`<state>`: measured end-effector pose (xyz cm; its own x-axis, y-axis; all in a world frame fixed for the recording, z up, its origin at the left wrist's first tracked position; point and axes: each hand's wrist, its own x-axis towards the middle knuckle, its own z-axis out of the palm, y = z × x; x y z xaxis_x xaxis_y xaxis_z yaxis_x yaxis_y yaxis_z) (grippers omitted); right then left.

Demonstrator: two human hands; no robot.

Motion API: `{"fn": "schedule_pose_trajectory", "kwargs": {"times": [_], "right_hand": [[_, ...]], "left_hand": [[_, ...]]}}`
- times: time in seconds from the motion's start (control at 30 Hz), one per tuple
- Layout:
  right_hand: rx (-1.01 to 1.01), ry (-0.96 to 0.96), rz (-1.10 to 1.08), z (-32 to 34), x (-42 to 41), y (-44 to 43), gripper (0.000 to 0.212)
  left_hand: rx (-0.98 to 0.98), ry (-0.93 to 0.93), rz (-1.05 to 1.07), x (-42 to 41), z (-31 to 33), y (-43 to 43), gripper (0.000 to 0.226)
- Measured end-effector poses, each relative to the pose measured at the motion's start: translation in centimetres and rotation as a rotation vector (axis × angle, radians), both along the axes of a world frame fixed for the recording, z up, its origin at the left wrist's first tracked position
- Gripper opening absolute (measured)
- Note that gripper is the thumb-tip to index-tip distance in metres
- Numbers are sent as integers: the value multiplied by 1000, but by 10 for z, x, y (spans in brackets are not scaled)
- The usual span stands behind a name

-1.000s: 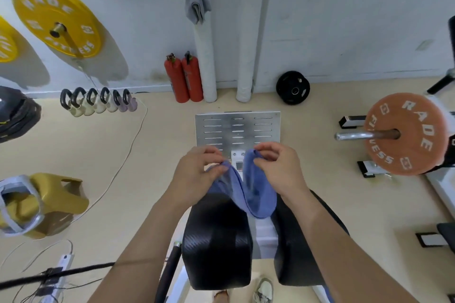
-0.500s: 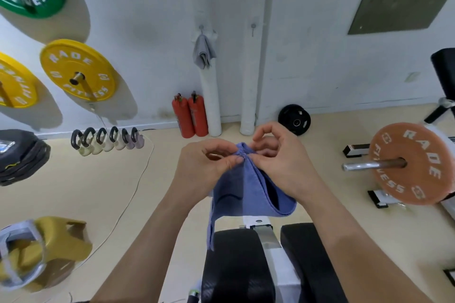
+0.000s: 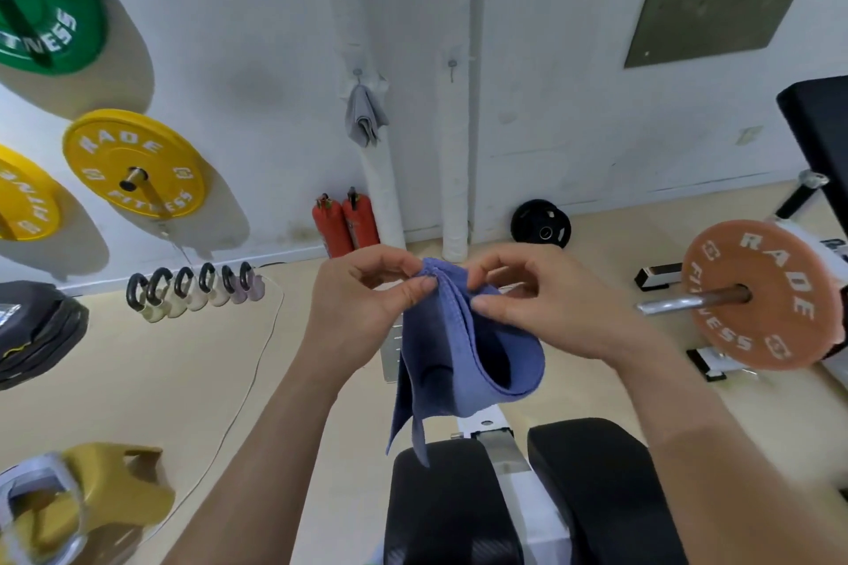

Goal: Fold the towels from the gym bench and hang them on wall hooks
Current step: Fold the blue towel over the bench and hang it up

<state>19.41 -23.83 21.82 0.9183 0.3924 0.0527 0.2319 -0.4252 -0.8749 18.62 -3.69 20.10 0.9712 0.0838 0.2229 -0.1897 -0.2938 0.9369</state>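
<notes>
A blue towel hangs folded in the air above the black gym bench. My left hand pinches its top edge between thumb and forefinger. My right hand pinches the same top edge from the right, fingers curled. The towel's lower part droops in a loop toward the bench. On the wall ahead a grey towel hangs from a hook. A second hook to its right is bare.
Two red extinguishers stand at the wall foot, white padded posts behind them. Yellow plate and green plate hang left. Kettlebells line the floor. An orange plate on a bar is at right, a small black plate by the wall.
Both hands have lifted the blue towel off the bench and brought its top edges together. My view has tilted up toward the wall hooks.
</notes>
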Motion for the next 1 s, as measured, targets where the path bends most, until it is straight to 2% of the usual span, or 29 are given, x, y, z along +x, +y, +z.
{"fn": "schedule_pose_trajectory", "kwargs": {"times": [0.03, 0.07, 0.13, 0.2, 0.27, 0.37, 0.47, 0.6, 0.67, 0.77, 0.87, 1.0], "right_hand": [[-40, 43, 53, 5, -1, -11, 3], [-83, 83, 109, 11, -3, -21, 8], [-262, 136, 240, 21, -7, -33, 34], [-536, 113, 324, 24, -9, -33, 55], [-709, -5, 329, 15, -6, -25, 47], [-800, -149, 179, 1, 1, -18, 20], [-737, -119, 72, -2, 7, -23, 19], [-470, 57, 12, 13, 5, -31, 13], [-391, 54, -33, 15, 6, -31, 15], [-444, -41, -101, 10, 8, -26, 17], [-336, 61, -117, 2, 12, -23, 16], [-521, 3, -165, -14, 19, -20, 15]], "left_hand": [[-29, 7, 14, 2, 1, 1, 15], [-48, 13, 20, 3, 0, 2, 16], [-60, 24, 16, 5, 1, 2, 17], [-65, 27, 16, 6, 1, 1, 16], [-77, 23, 28, 8, 1, 0, 16], [-115, 25, 48, 12, -2, 2, 16], [-192, 41, 78, 16, -9, 11, 18], [-264, 45, 60, 19, -20, 19, 26], [-259, 55, 50, 21, -25, 18, 27], [-181, 134, -36, 27, -33, 20, 33], [-77, 175, -32, 32, -40, 22, 30], [-20, 176, 28, 30, -48, 19, 26]]}}
